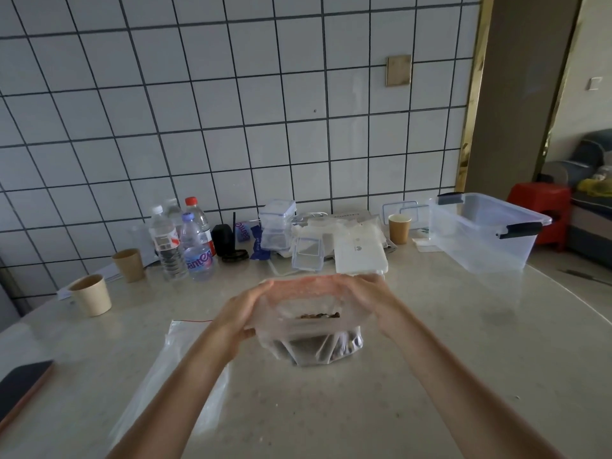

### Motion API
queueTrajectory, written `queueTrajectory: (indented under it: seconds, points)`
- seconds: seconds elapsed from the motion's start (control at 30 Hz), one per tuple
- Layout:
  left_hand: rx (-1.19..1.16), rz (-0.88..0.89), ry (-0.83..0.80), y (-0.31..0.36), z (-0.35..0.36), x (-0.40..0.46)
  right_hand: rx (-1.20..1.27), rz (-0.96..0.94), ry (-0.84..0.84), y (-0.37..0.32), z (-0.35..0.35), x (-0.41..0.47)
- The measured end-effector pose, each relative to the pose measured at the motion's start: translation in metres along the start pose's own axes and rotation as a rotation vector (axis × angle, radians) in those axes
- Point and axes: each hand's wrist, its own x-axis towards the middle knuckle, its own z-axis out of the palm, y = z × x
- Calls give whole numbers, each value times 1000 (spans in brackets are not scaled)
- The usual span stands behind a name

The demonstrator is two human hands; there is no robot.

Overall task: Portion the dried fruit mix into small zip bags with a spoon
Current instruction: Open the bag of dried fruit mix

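Note:
A clear plastic bag of dark dried fruit mix (311, 339) stands on the table in front of me. My left hand (243, 313) grips the bag's left rim and my right hand (374, 303) grips its right rim, so the mouth is spread wide between them. Brown pieces of fruit show inside near the top, and more lie dark at the bottom. An empty zip bag with a red seal line (178, 366) lies flat on the table under my left forearm. No spoon is in view.
Paper cups (91, 294) (129, 265) (399, 228), water bottles (185, 240), small clear boxes (276, 223) and a white box (359, 256) line the tiled wall. A large clear tub (486, 233) stands at the right. A dark phone (20, 385) lies at the left edge.

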Motion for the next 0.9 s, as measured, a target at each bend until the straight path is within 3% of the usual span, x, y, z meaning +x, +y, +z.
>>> queueTrajectory:
  seconds: [0.1,0.2,0.33,0.53,0.7,0.9]
  points:
    - [305,117,168,-2,-18,-9,-266,-150,65,3,-21,-9]
    - [587,171,255,-7,-25,-18,-509,-155,143,8,-31,-19]
    - [537,111,163,-4,-14,-22,-551,-83,94,12,-23,-25]
    - [76,-14,42,-11,0,-19,12,90,-20,17,-13,-28]
    - [-453,-71,-51,-17,3,-19,372,119,21,28,-11,-30]
    - [-1042,-101,-185,-29,1,-18,1136,225,-14,45,-3,-29]
